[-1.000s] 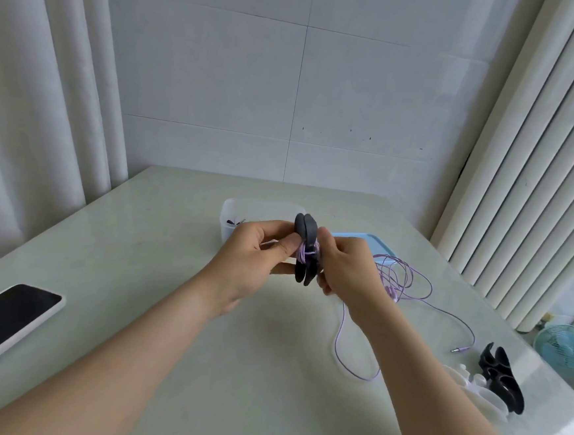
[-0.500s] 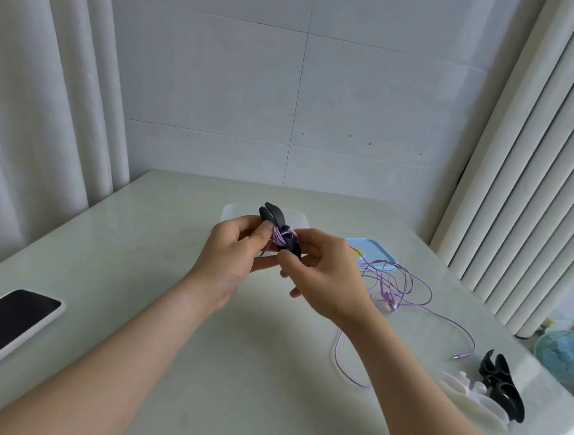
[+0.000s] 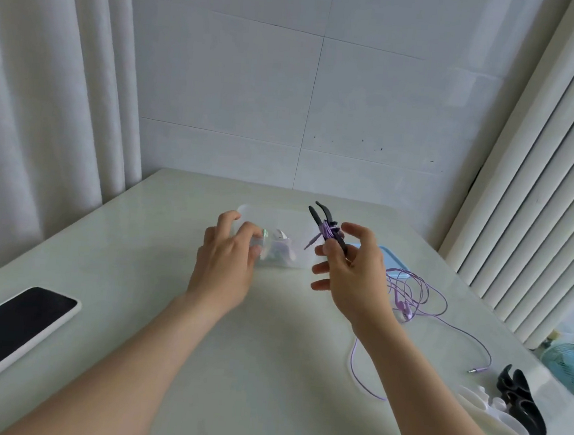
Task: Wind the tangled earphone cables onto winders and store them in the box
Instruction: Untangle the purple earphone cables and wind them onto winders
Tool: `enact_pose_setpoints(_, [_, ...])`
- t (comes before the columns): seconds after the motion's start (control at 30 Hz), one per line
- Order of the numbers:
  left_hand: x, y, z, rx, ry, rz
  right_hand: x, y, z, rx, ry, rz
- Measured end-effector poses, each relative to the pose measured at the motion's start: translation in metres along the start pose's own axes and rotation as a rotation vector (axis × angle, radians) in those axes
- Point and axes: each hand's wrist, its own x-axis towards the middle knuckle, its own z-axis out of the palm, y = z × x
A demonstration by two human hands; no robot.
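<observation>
My right hand (image 3: 353, 277) pinches a black winder (image 3: 326, 225) with purple earphone cable wound round its middle, a short plug end sticking out to the left. It holds the winder tilted in the air, just right of the clear plastic box (image 3: 293, 252) on the table. My left hand (image 3: 224, 260) curls its fingers on the box's near-left corner. Something pale lies inside the box, blurred. A second purple earphone cable (image 3: 420, 296) lies loose and tangled on the table to the right, its plug near the spare winders.
The box's blue lid (image 3: 394, 260) lies behind my right hand. Spare black winders (image 3: 518, 400) and white winders (image 3: 490, 410) sit at the right edge. A phone (image 3: 5, 332) lies at the left edge. A small fan (image 3: 573, 363) stands off the table at right.
My left hand let go of the winder and moved onto the clear box. My right hand alone now carries the wound winder, shifted right beside the box.
</observation>
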Motion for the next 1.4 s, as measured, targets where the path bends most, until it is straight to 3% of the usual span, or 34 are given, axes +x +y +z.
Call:
enact_pose_setpoints(0.17, [0.002,0.001,-0.001,-0.054,0.016,0.045,0.007,0.006,0.014,-0.287,0.064,-0.224])
enact_pose_setpoints(0.3, [-0.003,0.008,-0.008,-0.019,0.121,0.032,0.018,0.000,0.024,-0.385,0.078,-0.381])
enact_pose_setpoints(0.43, [-0.002,0.009,-0.008,-0.030,0.087,0.046,0.030,0.007,0.031,-0.714,0.019,-0.353])
enact_pose_setpoints(0.7, [-0.002,0.012,-0.004,0.018,-0.024,0.122,0.035,0.001,0.042,-1.083,0.165,-0.165])
enact_pose_setpoints(0.8, [-0.002,0.010,-0.002,0.069,-0.011,0.141,0.037,-0.005,0.043,-1.077,0.141,-0.094])
enact_pose_setpoints(0.9, [-0.003,0.007,0.002,0.101,0.031,0.165,0.033,-0.005,0.045,-1.037,0.041,-0.224])
enact_pose_setpoints(1.0, [-0.003,0.008,0.002,0.115,0.059,0.173,0.025,0.004,0.048,-1.180,-0.089,-0.347])
enact_pose_setpoints(1.17, [-0.004,0.013,-0.001,0.023,0.069,0.178,0.026,0.007,0.041,-1.310,-0.218,-0.330])
enact_pose_setpoints(1.27, [-0.005,0.011,-0.001,0.050,0.055,0.198,0.024,0.009,0.043,-1.271,-0.310,-0.323])
enact_pose_setpoints(1.4, [-0.004,0.005,0.001,0.105,0.055,0.225,0.020,0.011,0.046,-1.160,-0.154,-0.371])
